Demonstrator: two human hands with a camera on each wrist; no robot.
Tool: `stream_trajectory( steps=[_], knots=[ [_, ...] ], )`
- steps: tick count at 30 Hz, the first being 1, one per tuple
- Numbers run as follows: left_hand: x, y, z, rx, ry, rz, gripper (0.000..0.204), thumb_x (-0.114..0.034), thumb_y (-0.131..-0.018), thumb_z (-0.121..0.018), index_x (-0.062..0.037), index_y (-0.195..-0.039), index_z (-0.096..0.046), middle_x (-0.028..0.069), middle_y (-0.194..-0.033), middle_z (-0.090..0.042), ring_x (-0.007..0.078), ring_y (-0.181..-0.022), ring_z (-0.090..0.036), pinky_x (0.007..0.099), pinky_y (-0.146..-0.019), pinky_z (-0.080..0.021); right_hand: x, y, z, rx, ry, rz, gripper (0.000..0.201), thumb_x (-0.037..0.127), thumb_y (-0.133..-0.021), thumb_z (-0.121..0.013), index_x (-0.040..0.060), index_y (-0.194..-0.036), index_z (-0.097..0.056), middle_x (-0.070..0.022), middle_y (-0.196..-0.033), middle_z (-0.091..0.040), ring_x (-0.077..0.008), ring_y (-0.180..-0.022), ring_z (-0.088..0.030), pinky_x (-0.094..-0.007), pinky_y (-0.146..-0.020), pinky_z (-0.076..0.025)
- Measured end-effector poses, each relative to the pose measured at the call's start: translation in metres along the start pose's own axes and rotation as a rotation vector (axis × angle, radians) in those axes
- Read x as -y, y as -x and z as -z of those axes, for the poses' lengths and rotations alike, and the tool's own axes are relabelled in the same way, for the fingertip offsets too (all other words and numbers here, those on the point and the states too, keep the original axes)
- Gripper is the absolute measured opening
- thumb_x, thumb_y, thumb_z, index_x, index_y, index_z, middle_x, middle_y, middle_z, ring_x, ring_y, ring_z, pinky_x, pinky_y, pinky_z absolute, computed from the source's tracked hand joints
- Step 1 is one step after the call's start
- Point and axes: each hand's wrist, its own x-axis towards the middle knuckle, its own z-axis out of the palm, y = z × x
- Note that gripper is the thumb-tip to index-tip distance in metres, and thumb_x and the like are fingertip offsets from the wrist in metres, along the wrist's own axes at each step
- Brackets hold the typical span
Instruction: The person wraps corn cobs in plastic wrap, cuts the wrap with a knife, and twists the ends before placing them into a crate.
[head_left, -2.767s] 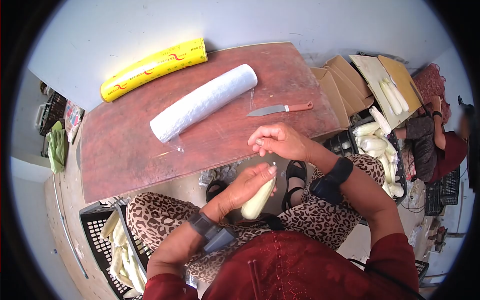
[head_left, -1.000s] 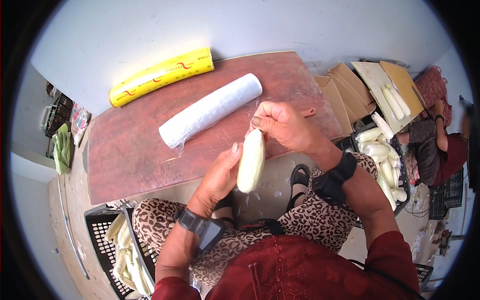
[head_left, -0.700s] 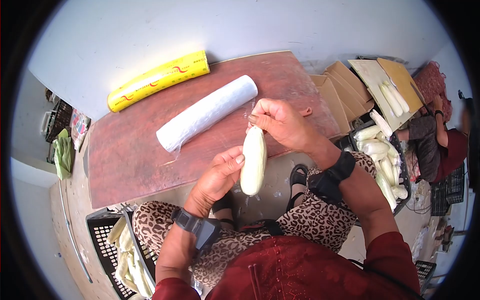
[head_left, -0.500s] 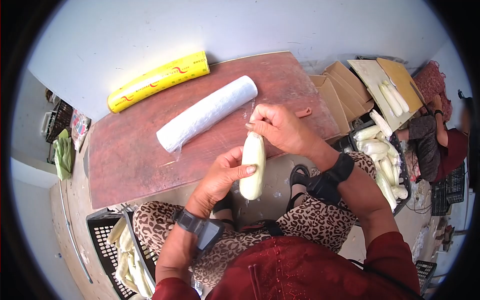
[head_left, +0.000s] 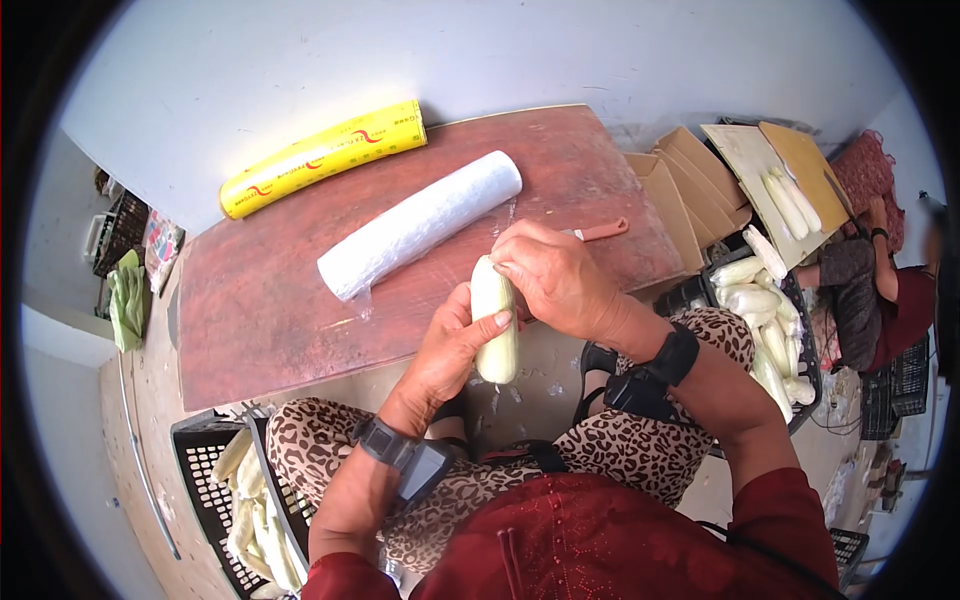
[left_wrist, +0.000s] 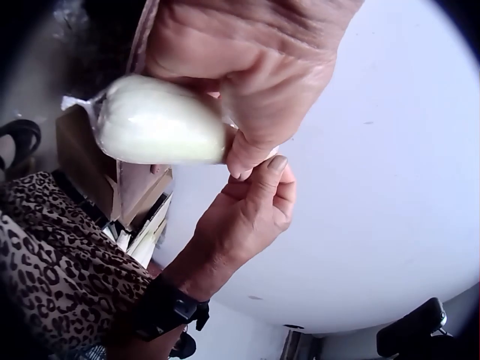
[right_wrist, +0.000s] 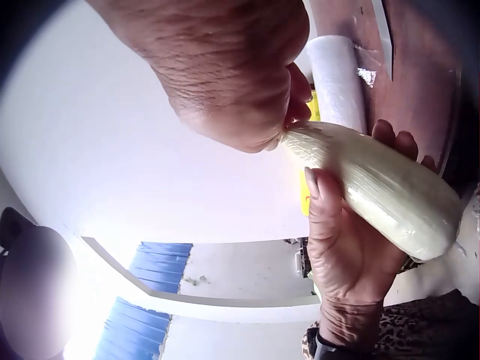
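A long, pale green vegetable (head_left: 495,345), ridged lengthwise like an ear of corn in its husk, is wrapped in clear plastic film. My left hand (head_left: 445,350) holds it around the middle, thumb across its near side. At the upper end, my right hand (head_left: 560,280) pinches the gathered tip of the wrap, with fingers curled. In the right wrist view the vegetable (right_wrist: 390,187) tapers into that pinch. A twisted tail of film (left_wrist: 71,103) sticks out from its other end in the left wrist view.
On the red-brown table (head_left: 260,310) lie a white film roll (head_left: 420,225), a yellow-wrapped roll (head_left: 325,160) and a knife (head_left: 603,230). Crates of pale vegetables stand left (head_left: 200,470) and right (head_left: 808,350). Cardboard boxes (head_left: 685,190) and another person (head_left: 890,300) are to the right.
Both hands have come together above the table's front edge; the vegetable was lower, in the left hand only. The right hand now pinches its tip, and the left thumb lies across it.
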Motion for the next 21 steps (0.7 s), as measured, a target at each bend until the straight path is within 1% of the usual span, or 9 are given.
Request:
stream_trajectory(
  steps=[2,5,8,11,14,16,18,19,21],
  knots=[
    [-0.002,0.001,-0.002,-0.021,0.004,-0.004,0.041,-0.015,-0.089,-0.068,-0.0037,-0.124,-0.049,0.0089,-0.105,-0.064,0.0168,-0.097,-0.062,0.0313,-0.086,-0.05,-0.001,0.005,-0.005,0.014,-0.007,0.001,0.015,-0.001,-0.083,-0.06,-0.0048,-0.098,-0.059,-0.0162,-0.097,-0.06,-0.0328,-0.087,-0.063,-0.0371,-0.077,-0.052],
    [0.0,0.003,-0.001,-0.035,-0.061,-0.018,0.04,-0.026,-0.094,-0.062,-0.0021,-0.124,-0.05,0.0094,-0.107,-0.063,0.017,-0.097,-0.061,0.0323,-0.087,-0.05,-0.001,0.009,-0.009,0.065,-0.003,0.02,0.026,-0.003,-0.08,-0.06,-0.0054,-0.106,-0.056,-0.0179,-0.108,-0.056,-0.0343,-0.096,-0.061,-0.0373,-0.081,-0.051],
    [-0.007,0.006,-0.005,-0.055,0.085,0.027,0.051,-0.045,-0.098,-0.052,-0.0009,-0.124,-0.049,0.0108,-0.11,-0.061,0.0186,-0.098,-0.061,0.0341,-0.088,-0.05,0.007,0.013,-0.012,0.11,-0.033,0.002,0.032,-0.004,-0.08,-0.057,-0.0057,-0.112,-0.055,-0.0186,-0.114,-0.053,-0.0355,-0.102,-0.058,-0.0383,-0.085,-0.05],
    [0.005,0.002,0.009,-0.088,0.105,0.101,0.074,-0.066,-0.092,-0.041,-0.0056,-0.135,-0.044,0.0131,-0.131,-0.053,0.0252,-0.122,-0.051,0.0413,-0.103,-0.043,0.012,0.015,-0.019,0.116,-0.019,0.053,0.033,-0.004,-0.082,-0.052,-0.0056,-0.115,-0.054,-0.0184,-0.115,-0.052,-0.0362,-0.102,-0.056,-0.0398,-0.087,-0.049],
    [0.007,0.002,0.007,-0.099,0.161,0.123,0.079,-0.069,-0.089,-0.042,-0.0058,-0.136,-0.043,0.0139,-0.132,-0.052,0.0262,-0.125,-0.05,0.0418,-0.105,-0.042,0.012,0.02,-0.026,0.121,-0.051,0.047,0.036,-0.006,-0.081,-0.053,-0.0051,-0.117,-0.054,-0.018,-0.118,-0.052,-0.0346,-0.104,-0.057,-0.038,-0.088,-0.049],
    [0.008,0.002,0.005,-0.102,0.197,0.131,0.075,-0.068,-0.091,-0.042,-0.0057,-0.133,-0.046,0.0135,-0.128,-0.055,0.025,-0.119,-0.054,0.0405,-0.101,-0.045,0.012,0.022,-0.028,0.126,-0.131,-0.024,0.037,-0.01,-0.08,-0.057,-0.0048,-0.117,-0.054,-0.0178,-0.12,-0.052,-0.0311,-0.105,-0.057,-0.0349,-0.088,-0.049],
    [0.011,-0.001,0.008,-0.088,0.217,0.136,0.072,-0.066,-0.093,-0.042,-0.0056,-0.132,-0.047,0.0133,-0.126,-0.057,0.0245,-0.117,-0.056,0.0398,-0.099,-0.046,0.012,0.022,-0.027,0.145,-0.179,-0.128,0.034,-0.01,-0.083,-0.055,-0.0045,-0.116,-0.055,-0.0158,-0.12,-0.052,-0.0264,-0.105,-0.058,-0.0329,-0.088,-0.049],
    [0.01,-0.003,0.0,-0.183,0.228,0.104,0.065,-0.063,-0.094,-0.041,-0.0043,-0.12,-0.055,0.0114,-0.11,-0.063,0.0222,-0.101,-0.062,0.0374,-0.089,-0.051,0.011,0.021,-0.026,0.154,-0.203,-0.179,0.032,-0.011,-0.084,-0.054,-0.0044,-0.115,-0.056,-0.0147,-0.119,-0.053,-0.024,-0.104,-0.058,-0.0319,-0.089,-0.049],
    [0.005,-0.004,0.005,-0.095,0.222,0.099,0.061,-0.061,-0.094,-0.041,-0.004,-0.109,-0.057,0.0106,-0.098,-0.064,0.0216,-0.09,-0.063,0.0361,-0.082,-0.052,0.008,0.019,-0.029,0.036,-0.384,-0.29,0.03,-0.009,-0.084,-0.051,-0.0026,-0.112,-0.058,-0.0148,-0.114,-0.055,-0.0241,-0.1,-0.06,-0.0332,-0.083,-0.052]
  ],
)
